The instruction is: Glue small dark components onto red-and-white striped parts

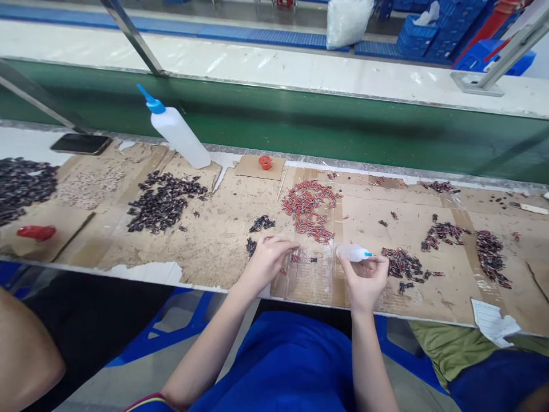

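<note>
My right hand (368,280) grips a small white squeeze bottle (350,252) with a blue tip, lying sideways between thumb and fingers. My left hand (271,256) is just above the cardboard, its fingers drawn together near a few small red and black parts (295,258); whatever is in the fingertips is too small to make out. Beyond both hands spreads a pile of small red parts (309,206). Small black parts (261,222) lie beside my left hand. Right of the bottle there is a heap of joined red-and-black pieces (402,263).
A large white bottle with a blue nozzle (180,134) stands at the back left, by a phone (81,143). A red cap (265,162) sits on a cardboard piece. More black parts (165,201) lie left. Behind runs a green conveyor belt (274,120). Other people sit on both sides.
</note>
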`<state>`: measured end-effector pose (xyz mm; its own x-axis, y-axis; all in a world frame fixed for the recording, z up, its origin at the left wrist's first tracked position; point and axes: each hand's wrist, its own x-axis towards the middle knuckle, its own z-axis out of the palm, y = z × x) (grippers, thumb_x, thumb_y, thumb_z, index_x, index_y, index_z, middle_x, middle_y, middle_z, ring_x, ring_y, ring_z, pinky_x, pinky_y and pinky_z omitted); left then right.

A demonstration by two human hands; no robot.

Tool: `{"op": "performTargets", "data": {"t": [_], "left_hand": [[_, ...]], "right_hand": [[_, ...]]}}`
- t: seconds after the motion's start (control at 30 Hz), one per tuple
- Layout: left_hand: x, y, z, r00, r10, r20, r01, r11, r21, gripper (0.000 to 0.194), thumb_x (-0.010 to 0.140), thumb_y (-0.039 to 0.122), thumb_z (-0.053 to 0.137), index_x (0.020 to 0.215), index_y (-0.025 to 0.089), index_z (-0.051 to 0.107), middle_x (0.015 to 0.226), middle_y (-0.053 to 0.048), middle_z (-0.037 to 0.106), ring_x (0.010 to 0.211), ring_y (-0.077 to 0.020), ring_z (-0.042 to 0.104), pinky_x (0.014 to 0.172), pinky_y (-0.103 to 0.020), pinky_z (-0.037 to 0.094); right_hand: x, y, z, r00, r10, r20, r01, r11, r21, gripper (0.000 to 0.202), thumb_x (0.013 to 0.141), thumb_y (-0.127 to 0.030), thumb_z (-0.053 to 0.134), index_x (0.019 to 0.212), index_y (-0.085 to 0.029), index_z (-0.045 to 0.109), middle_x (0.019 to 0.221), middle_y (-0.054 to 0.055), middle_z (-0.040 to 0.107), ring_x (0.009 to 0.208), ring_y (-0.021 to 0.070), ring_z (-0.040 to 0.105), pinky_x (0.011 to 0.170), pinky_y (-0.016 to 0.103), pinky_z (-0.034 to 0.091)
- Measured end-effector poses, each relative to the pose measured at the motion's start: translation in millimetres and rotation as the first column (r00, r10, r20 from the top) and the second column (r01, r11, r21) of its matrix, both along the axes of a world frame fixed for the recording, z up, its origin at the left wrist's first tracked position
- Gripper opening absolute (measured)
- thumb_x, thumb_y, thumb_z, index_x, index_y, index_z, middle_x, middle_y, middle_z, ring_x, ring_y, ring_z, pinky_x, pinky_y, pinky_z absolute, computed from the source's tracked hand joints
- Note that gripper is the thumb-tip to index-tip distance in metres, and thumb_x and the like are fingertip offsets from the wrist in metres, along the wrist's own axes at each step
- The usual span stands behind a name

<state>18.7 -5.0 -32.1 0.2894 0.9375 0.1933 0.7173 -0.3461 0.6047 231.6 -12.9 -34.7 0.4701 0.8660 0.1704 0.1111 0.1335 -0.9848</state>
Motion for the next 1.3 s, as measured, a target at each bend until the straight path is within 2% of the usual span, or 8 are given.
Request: {"op": "performTargets", "data": {"t": [0.17, 0.33, 0.5, 0.73, 0.93, 1.07, 1.2, 1.3], "left_hand": [[-2.5, 1.3, 2.4, 0.978, -0.141, -0.151, 0.142, 0.99, -0.004, 0.023, 0.091, 0.013, 0.051, 0.105, 0.023, 0.067, 0.096, -0.003, 0.074, 0.098, -0.0206, 0.061, 0.09, -0.039, 0.035], [-2.1, 0.7, 0.8, 0.969, -0.155, -0.19, 0.161, 0.987, 0.019, 0.019, 0.092, 0.015, 0.052, 0.101, 0.023, 0.067, 0.094, -0.004, 0.071, 0.098, -0.0209, 0.057, 0.088, -0.038, 0.034], [-3.0, 2.3, 3.6, 0.957, -0.211, -0.197, 0.216, 0.976, 0.004, 0.015, 0.092, 0.019, 0.054, 0.096, 0.024, 0.067, 0.097, -0.004, 0.067, 0.099, -0.0208, 0.054, 0.09, -0.038, 0.033], [2.6, -1.3, 7.8, 0.956, -0.219, -0.196, 0.215, 0.976, -0.043, 0.015, 0.093, 0.015, 0.049, 0.097, 0.02, 0.063, 0.106, -0.007, 0.064, 0.105, -0.0225, 0.052, 0.093, -0.04, 0.032], [6.7, -8.8, 12.7, 0.978, -0.204, -0.051, 0.203, 0.979, -0.026, 0.018, 0.096, 0.014, 0.042, 0.094, 0.019, 0.059, 0.098, -0.004, 0.067, 0.1, -0.0189, 0.055, 0.094, -0.037, 0.031], [9.7, -12.8, 13.8, 0.977, -0.212, 0.022, 0.211, 0.977, 0.007, 0.019, 0.097, 0.014, 0.041, 0.092, 0.019, 0.058, 0.094, -0.002, 0.069, 0.096, -0.017, 0.057, 0.091, -0.035, 0.031], [7.8, -12.8, 9.9, 0.981, -0.194, 0.027, 0.194, 0.981, 0.013, 0.019, 0.096, 0.016, 0.043, 0.091, 0.02, 0.06, 0.091, -0.001, 0.071, 0.094, -0.0171, 0.058, 0.089, -0.035, 0.032], [6.9, -11.5, 7.7, 0.997, -0.071, -0.029, 0.072, 0.997, 0.037, 0.019, 0.095, 0.016, 0.045, 0.091, 0.02, 0.063, 0.092, -0.003, 0.071, 0.096, -0.0193, 0.058, 0.089, -0.037, 0.033]], "right_hand": [[-4.4, 5.6, -2.7, 0.975, -0.032, 0.219, 0.042, 0.998, -0.045, 0.052, 0.062, -0.033, 0.081, 0.097, -0.022, 0.044, 0.095, 0.008, 0.068, 0.091, 0.0227, 0.068, 0.087, 0.041, 0.052], [-7.1, -5.2, 3.6, 0.949, -0.115, 0.295, 0.065, 0.982, 0.176, 0.066, 0.064, -0.028, 0.082, 0.115, -0.02, 0.041, 0.111, 0.013, 0.063, 0.097, 0.0221, 0.065, 0.083, 0.039, 0.052], [-12.5, -26.9, 9.5, 0.909, -0.224, 0.35, 0.096, 0.933, 0.347, 0.052, 0.07, -0.015, 0.077, 0.112, -0.021, 0.049, 0.099, 0.007, 0.063, 0.082, 0.0171, 0.064, 0.066, 0.029, 0.052], [-30.1, -42.8, 2.6, 0.801, 0.099, 0.59, -0.245, 0.954, 0.173, 0.014, 0.085, -0.016, 0.063, 0.098, -0.021, 0.067, 0.085, 0.006, 0.065, 0.078, 0.0165, 0.066, 0.068, 0.029, 0.057], [-37.3, -37.9, -0.9, 0.824, 0.31, 0.474, -0.354, 0.935, 0.005, 0.018, 0.09, -0.024, 0.058, 0.099, -0.022, 0.073, 0.091, 0.008, 0.069, 0.086, 0.0193, 0.068, 0.08, 0.032, 0.057], [-36.3, -37.2, 1.4, 0.86, 0.449, 0.244, -0.429, 0.894, -0.131, 0.016, 0.089, -0.027, 0.058, 0.091, -0.023, 0.074, 0.088, 0.006, 0.073, 0.082, 0.0193, 0.069, 0.077, 0.031, 0.057], [-34.0, -39.5, 2.3, 0.92, 0.391, 0.009, -0.379, 0.897, -0.228, 0.019, 0.084, -0.034, 0.063, 0.087, -0.02, 0.074, 0.088, 0.008, 0.074, 0.081, 0.0209, 0.071, 0.074, 0.032, 0.058], [-30.0, -38.8, 3.3, 0.95, 0.31, -0.036, -0.31, 0.925, -0.219, 0.021, 0.079, -0.037, 0.068, 0.083, -0.018, 0.075, 0.089, 0.009, 0.075, 0.082, 0.022, 0.071, 0.074, 0.034, 0.059]]}}
